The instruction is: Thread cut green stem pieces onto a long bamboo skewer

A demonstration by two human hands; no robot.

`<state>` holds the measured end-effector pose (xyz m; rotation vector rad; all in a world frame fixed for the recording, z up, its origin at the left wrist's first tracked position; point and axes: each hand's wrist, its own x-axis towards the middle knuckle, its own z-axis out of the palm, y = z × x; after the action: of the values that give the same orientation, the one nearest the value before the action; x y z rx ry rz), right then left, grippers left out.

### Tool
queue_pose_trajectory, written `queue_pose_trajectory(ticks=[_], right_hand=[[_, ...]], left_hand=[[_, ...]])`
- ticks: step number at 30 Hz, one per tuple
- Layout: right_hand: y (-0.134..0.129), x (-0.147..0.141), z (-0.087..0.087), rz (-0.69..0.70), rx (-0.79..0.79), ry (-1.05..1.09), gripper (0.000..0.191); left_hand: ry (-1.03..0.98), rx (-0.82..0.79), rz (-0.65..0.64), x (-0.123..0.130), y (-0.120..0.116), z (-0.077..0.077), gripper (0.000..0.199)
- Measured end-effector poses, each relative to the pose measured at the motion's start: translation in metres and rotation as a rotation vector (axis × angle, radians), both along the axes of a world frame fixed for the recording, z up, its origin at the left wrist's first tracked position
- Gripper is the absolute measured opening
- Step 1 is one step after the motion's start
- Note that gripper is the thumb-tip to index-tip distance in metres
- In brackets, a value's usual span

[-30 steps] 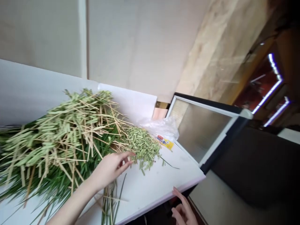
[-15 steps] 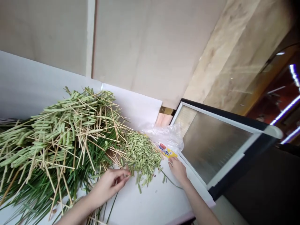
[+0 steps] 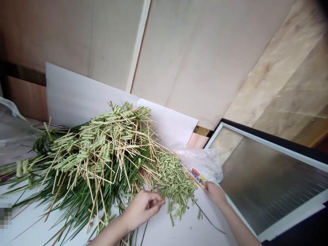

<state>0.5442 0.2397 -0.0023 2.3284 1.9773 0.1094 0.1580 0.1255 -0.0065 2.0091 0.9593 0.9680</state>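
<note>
My left hand [image 3: 148, 209] is closed in a pinch just left of a heap of short cut green pieces [image 3: 174, 174]; whether anything sits between its fingertips cannot be made out. At the right side of that heap, my right hand [image 3: 215, 193] has its fingers closed on the near corner of a yellow printed package [image 3: 197, 177] with red and blue marks. Beside the package lies a crumpled clear plastic bag [image 3: 205, 160]. Left of my hands rises a large pile of long dark green stalks [image 3: 84, 194], topped with thin pale sticks bearing pale green pieces [image 3: 99, 136].
The heaps lie on a white tabletop [image 3: 197, 230]. White boards [image 3: 84, 92] lean along the wall behind. A dark-framed glass panel [image 3: 266, 174] stands at the right. Another clear plastic bag [image 3: 12, 126] is at the far left.
The view has swung left, so everything sits farther right and the bag at the far left shows. My right hand has closed on the yellow package's corner; my left hand stays pinched near the heap.
</note>
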Motion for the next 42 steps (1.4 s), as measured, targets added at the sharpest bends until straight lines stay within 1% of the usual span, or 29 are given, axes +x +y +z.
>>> queue_pose_trajectory(ticks=[3,5,7,9,12,14,16,18,19,21,22,24,26,27,30,31,33,36,38,40,42], right_hand=[[-0.016,0.015,0.020,-0.028,0.031,0.011,0.018],[-0.028,0.026,0.031,-0.046,0.054,0.042,0.015],[-0.040,0.036,0.039,-0.054,0.077,0.091,0.011],[-0.053,0.044,0.046,-0.059,0.109,0.145,0.011],[-0.077,0.056,0.056,-0.066,0.210,0.229,0.013],[-0.097,0.062,0.063,-0.074,0.315,0.296,0.020],[-0.119,0.065,0.069,-0.094,0.418,0.367,0.031],[-0.141,0.061,0.072,-0.113,0.531,0.502,0.041],[-0.151,0.056,0.072,-0.110,0.588,0.613,0.044],[-0.168,0.038,0.069,-0.080,0.687,0.921,0.042],[-0.176,0.025,0.067,-0.062,0.690,1.046,0.039],[-0.186,-0.003,0.065,-0.027,0.646,1.174,0.034],[-0.192,-0.034,0.064,0.025,0.653,1.194,0.029],[-0.193,-0.049,0.065,0.059,0.691,1.192,0.026],[-0.189,-0.095,0.068,0.212,0.740,1.245,0.018],[-0.185,-0.110,0.069,0.262,0.732,1.288,0.018],[-0.178,-0.138,0.070,0.332,0.735,1.355,0.017],[-0.171,-0.175,0.070,0.428,0.765,1.412,0.017],[-0.169,-0.193,0.070,0.459,0.738,1.478,0.018],[-0.167,-0.205,0.069,0.461,0.703,1.552,0.021],[-0.164,-0.211,0.068,0.447,0.705,1.599,0.025]], left_hand=[[0.007,-0.005,-0.003,0.000,0.002,-0.003,0.031],[0.026,-0.002,-0.006,0.001,0.003,-0.005,0.031],[0.045,0.004,-0.010,0.002,0.003,-0.006,0.030],[0.061,0.012,-0.007,0.002,0.004,-0.008,0.029],[0.078,0.029,0.000,0.002,0.004,-0.008,0.030],[0.079,0.038,0.002,0.002,0.004,-0.007,0.031],[0.074,0.044,-0.002,0.001,0.004,-0.006,0.031],[0.065,0.046,-0.005,0.001,0.004,-0.004,0.030],[0.057,0.045,-0.006,0.001,0.004,-0.003,0.030],[0.041,0.040,-0.004,0.001,0.003,-0.001,0.030],[0.030,0.034,-0.001,0.001,0.003,-0.001,0.031],[0.004,0.008,-0.004,0.001,0.002,0.000,0.032],[-0.034,-0.048,-0.048,0.001,0.000,0.000,0.035],[-0.051,-0.092,-0.099,0.001,-0.001,-0.001,0.039],[-0.057,-0.206,-0.276,0.001,-0.002,-0.003,0.061],[-0.043,-0.221,-0.311,0.001,-0.002,-0.004,0.068],[-0.016,-0.222,-0.325,0.001,-0.002,-0.006,0.074],[-0.019,-0.224,-0.305,0.003,-0.002,-0.009,0.073],[-0.050,-0.228,-0.273,0.004,-0.002,-0.010,0.068],[-0.094,-0.230,-0.238,0.004,-0.002,-0.010,0.058],[-0.147,-0.243,-0.240,0.004,-0.003,-0.010,0.047]])
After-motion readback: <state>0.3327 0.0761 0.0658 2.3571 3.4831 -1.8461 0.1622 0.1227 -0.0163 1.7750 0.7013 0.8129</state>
